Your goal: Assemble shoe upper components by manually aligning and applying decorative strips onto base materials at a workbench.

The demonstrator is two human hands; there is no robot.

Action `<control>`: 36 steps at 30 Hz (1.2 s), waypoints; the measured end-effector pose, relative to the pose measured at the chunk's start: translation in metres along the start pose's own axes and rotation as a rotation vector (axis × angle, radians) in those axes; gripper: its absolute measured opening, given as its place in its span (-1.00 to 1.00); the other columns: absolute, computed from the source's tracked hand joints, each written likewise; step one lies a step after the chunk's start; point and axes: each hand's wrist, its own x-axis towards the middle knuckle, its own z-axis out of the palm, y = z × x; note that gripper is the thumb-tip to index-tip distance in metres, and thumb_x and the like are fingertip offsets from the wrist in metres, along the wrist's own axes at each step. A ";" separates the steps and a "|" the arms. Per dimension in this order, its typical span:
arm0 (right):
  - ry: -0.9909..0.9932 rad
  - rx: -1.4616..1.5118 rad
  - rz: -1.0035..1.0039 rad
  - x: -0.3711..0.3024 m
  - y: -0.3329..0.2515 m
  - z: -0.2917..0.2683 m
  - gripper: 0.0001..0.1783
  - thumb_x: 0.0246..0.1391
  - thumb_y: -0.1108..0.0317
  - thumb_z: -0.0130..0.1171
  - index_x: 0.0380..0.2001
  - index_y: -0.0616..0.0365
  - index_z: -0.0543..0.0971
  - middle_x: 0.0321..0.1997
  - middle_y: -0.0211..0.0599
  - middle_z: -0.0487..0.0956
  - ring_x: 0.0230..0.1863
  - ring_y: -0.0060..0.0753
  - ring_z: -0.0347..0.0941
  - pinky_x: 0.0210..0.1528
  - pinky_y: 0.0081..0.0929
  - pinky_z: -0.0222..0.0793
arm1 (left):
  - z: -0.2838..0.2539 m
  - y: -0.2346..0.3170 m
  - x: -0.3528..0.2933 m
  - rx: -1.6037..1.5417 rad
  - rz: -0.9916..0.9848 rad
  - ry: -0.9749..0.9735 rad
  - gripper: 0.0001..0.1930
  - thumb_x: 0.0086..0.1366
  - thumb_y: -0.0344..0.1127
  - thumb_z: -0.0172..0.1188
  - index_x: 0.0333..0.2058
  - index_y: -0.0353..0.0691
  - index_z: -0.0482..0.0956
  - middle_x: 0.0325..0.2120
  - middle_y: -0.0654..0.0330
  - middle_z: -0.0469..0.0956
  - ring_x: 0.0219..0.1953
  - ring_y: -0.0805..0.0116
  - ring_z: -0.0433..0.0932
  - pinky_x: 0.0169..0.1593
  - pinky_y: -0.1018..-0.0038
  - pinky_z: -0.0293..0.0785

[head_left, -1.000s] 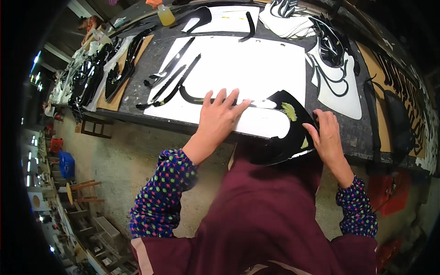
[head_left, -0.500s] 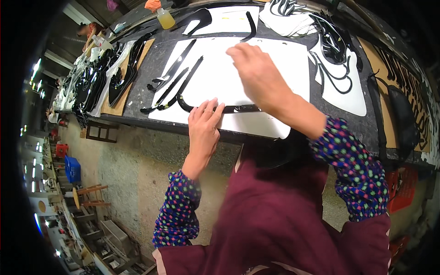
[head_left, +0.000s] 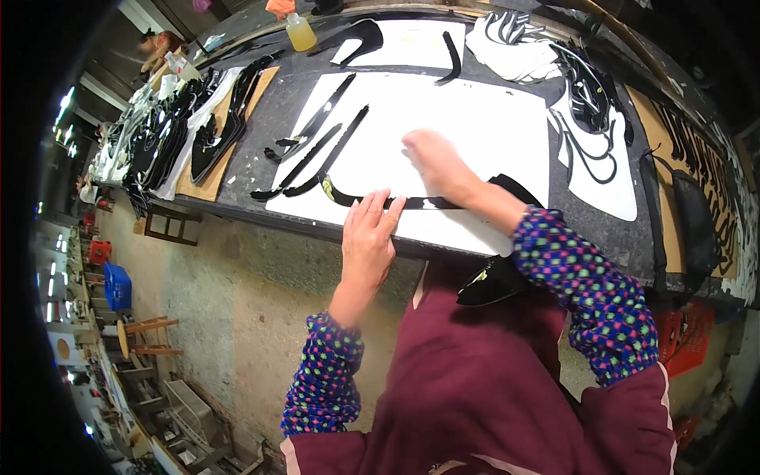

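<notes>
A long black strip (head_left: 427, 203) with a curved left end lies along the near part of a white sheet (head_left: 475, 127). My left hand (head_left: 370, 232) rests on it with fingers stretched out flat, pressing near its left part. My right hand (head_left: 435, 162) is over the middle of the sheet, its fingers drawn in and smeared by motion. Whether it holds anything does not show. Beneath my right forearm, a wider black piece (head_left: 513, 188) shows at the strip's right side. Another black pointed piece (head_left: 495, 283) with yellow-green marks hangs past the table's near edge.
Several narrow black strips (head_left: 317, 154) lie left of my hands. Piles of glossy black pieces (head_left: 158, 138) cover the table's left end. A bottle of yellow liquid (head_left: 301, 33) stands at the back. White pieces with black edging (head_left: 590, 150) and a brown board (head_left: 665, 134) lie right.
My right hand has come down and nearer to me from higher over the sheet. The left hand stays on the strip. More of the black pieces beside my right forearm now shows.
</notes>
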 end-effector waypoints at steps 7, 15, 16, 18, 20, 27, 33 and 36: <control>-0.109 -0.455 0.212 -0.090 -0.026 -0.135 -0.57 0.08 0.28 0.30 -0.13 0.33 0.40 -0.23 0.02 0.45 -0.15 0.04 0.42 -0.13 -0.19 0.37 | -0.017 0.034 -0.025 -0.186 -0.003 0.053 -0.50 0.09 -0.66 0.10 0.04 -0.19 0.58 0.07 0.13 0.53 0.16 0.11 0.43 0.20 0.24 0.29; -0.138 -0.262 0.382 -0.109 -0.039 -0.152 -0.57 0.01 0.29 0.37 -0.18 0.27 0.39 -0.40 -0.23 0.31 -0.38 -0.34 0.25 -0.29 -0.41 0.29 | -0.007 0.116 -0.016 -0.586 0.071 -0.105 -0.62 0.11 -0.56 0.21 -0.05 -0.20 0.60 0.02 0.14 0.56 0.09 0.12 0.48 0.12 0.28 0.37; -0.202 -0.172 0.439 -0.107 -0.040 -0.155 -0.61 0.02 0.30 0.35 -0.22 0.27 0.40 -0.44 -0.29 0.32 -0.40 -0.41 0.24 -0.30 -0.43 0.27 | -0.007 0.118 -0.017 -0.586 0.073 -0.106 -0.62 0.11 -0.56 0.21 -0.05 -0.20 0.60 0.02 0.14 0.56 0.09 0.12 0.48 0.12 0.28 0.37; -0.270 -0.084 0.497 -0.105 -0.045 -0.163 -0.64 0.04 0.30 0.34 -0.26 0.28 0.41 -0.48 -0.35 0.33 -0.42 -0.47 0.23 -0.32 -0.46 0.26 | -0.005 0.118 -0.018 -0.648 -0.002 -0.118 -0.68 0.10 -0.56 0.21 -0.13 -0.21 0.63 -0.05 0.15 0.60 0.06 0.14 0.51 0.09 0.32 0.41; -0.387 0.082 0.687 -0.103 -0.050 -0.171 -0.73 0.11 0.31 0.28 -0.30 0.27 0.46 -0.51 -0.52 0.36 -0.42 -0.62 0.24 -0.34 -0.54 0.25 | -0.004 0.112 -0.023 -0.812 -0.169 -0.064 -0.78 0.05 -0.65 0.08 -0.34 -0.29 0.62 -0.22 0.15 0.64 -0.05 0.17 0.56 0.04 0.37 0.44; -0.265 0.888 0.951 -0.134 -0.083 -0.179 -0.77 0.20 0.31 0.21 -0.19 0.27 0.53 -0.30 -0.40 0.60 -0.31 -0.67 0.52 -0.24 -0.68 0.46 | -0.019 0.084 -0.031 -1.794 -1.086 -0.350 -0.50 0.10 -0.76 -0.10 0.08 -0.46 0.37 0.10 -0.10 0.44 0.13 0.14 0.47 0.23 0.39 0.41; -0.244 1.092 1.000 -0.178 -0.100 -0.147 -0.59 0.17 0.46 0.22 0.07 0.35 0.45 -0.07 -0.30 0.60 -0.11 -0.57 0.54 0.00 -0.56 0.47 | -0.032 0.085 -0.038 -2.135 -1.068 -0.124 -0.16 -0.04 -0.81 -0.17 0.33 -0.49 -0.02 0.29 -0.20 0.19 0.35 -0.04 0.20 0.37 0.19 0.20; -0.216 1.124 0.956 -0.192 -0.102 -0.133 -0.56 0.15 0.48 0.24 0.09 0.31 0.45 0.01 -0.32 0.57 -0.03 -0.59 0.49 0.06 -0.55 0.42 | -0.046 0.080 -0.034 -2.170 -1.053 -0.068 -0.10 -0.09 -0.84 -0.18 0.36 -0.42 -0.02 0.33 -0.17 0.14 0.35 -0.01 0.21 0.38 0.16 0.19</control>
